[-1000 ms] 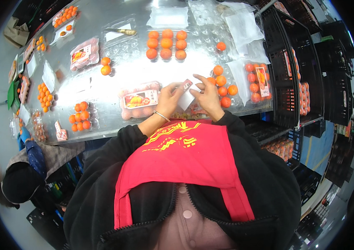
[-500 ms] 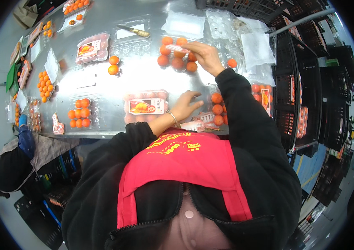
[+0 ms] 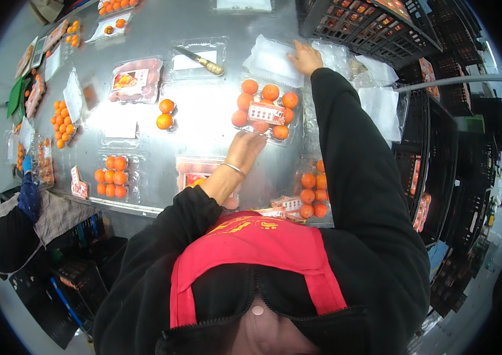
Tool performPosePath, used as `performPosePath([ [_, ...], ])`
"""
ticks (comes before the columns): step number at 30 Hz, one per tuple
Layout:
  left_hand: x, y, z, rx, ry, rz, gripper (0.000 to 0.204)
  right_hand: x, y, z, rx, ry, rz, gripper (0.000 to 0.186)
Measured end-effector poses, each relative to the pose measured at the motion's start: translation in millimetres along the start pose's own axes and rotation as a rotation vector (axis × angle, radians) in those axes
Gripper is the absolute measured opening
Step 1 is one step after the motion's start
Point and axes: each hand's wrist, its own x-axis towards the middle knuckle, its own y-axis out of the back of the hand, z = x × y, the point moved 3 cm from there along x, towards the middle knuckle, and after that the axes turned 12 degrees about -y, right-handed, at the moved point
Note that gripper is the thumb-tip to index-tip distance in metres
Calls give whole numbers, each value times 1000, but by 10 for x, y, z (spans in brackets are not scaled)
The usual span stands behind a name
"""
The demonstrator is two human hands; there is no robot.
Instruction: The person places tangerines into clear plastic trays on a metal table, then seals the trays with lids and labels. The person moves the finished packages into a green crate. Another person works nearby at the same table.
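Note:
In front of me a clear plastic tray (image 3: 298,125) holds several round orange fruits (image 3: 250,87), and a printed label card (image 3: 267,113) lies on top of them. My left hand (image 3: 245,151) reaches to the tray's near edge, fingers stretched against the front fruit; it is open. Farther off, my right hand (image 3: 306,58) is open at the right edge of a white liner sheet (image 3: 271,61) that lies in clear plastic. Its fingers are apart, and I cannot tell whether they touch the plastic.
A closed fruit pack (image 3: 189,165) sits by my left forearm; another fruit tray (image 3: 313,195) and loose label cards (image 3: 286,205) lie near my body. A knife (image 3: 202,61) rests on a lined tray. Black crates (image 3: 369,29) stand at the far right. A co-worker's blue-gloved hand (image 3: 27,164) is at left.
The label card has left my right hand and now lies on the fruit. My right hand has moved away to the white liner; my left hand has come to the tray's near edge.

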Motion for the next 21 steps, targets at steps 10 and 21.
performPosePath([
  [10, 321, -247, 31, -82, -49, -88, 17, -582, 1196, -455, 196, 140, -144, 61],
  [21, 840, -3, -60, 172, -150, 220, 31, -2633, 177, -839, 216, 74, 85, 73],
])
